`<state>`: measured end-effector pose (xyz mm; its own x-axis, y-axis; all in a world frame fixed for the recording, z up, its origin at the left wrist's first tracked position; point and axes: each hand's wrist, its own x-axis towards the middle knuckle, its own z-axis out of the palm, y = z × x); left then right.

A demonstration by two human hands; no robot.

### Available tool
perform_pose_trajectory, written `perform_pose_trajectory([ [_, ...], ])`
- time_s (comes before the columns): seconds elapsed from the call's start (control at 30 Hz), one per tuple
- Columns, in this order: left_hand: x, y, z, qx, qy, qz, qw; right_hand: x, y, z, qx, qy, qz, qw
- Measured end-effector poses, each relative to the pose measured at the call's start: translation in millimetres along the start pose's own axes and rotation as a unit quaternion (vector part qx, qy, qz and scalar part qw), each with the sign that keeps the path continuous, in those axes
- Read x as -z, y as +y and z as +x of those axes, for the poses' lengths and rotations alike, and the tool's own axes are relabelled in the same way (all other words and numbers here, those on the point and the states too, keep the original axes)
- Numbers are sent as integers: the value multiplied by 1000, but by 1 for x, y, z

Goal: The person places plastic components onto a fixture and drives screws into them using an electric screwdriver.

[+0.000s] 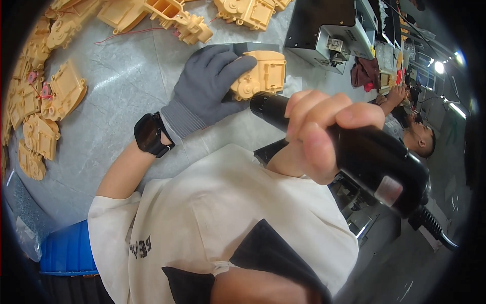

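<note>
My left hand (210,78), in a grey knit glove, is closed around an orange-yellow plastic housing (268,72) at the far middle of the table. A dark block (260,47) shows behind that housing. My bare right hand (331,124) grips a black corded electric screwdriver (379,159), its fingers wrapped round the body. The screwdriver slants across the view, its collar end right at the lower edge of the housing. Its bit is hidden, so I cannot tell whether it touches a screw.
Several similar plastic housings (63,91) lie along the left, some with red wires, and more (177,20) at the far edge. A black and metal machine (329,38) stands far right, near a maroon cloth (365,73). A blue bin (68,251) is lower left. Another person (412,134) sits at right.
</note>
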<state>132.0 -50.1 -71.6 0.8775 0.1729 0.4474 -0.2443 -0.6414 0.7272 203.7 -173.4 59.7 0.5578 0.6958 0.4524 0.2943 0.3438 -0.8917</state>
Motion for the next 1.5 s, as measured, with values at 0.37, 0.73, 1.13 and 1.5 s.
perform_pose_trajectory([
  [0.37,3,-1,1,5,-21,-1,1000,1,4,-4,-63,115,-11,991],
  [0.73,2,6,7,22,-69,4,997,151,9,55,108,345,-175,916],
  [1.13,1,3,3,17,-26,-29,999,46,-21,7,98,59,49,992],
  [1.5,-3,-1,-2,23,26,-37,999,4,5,46,41,111,-37,992],
])
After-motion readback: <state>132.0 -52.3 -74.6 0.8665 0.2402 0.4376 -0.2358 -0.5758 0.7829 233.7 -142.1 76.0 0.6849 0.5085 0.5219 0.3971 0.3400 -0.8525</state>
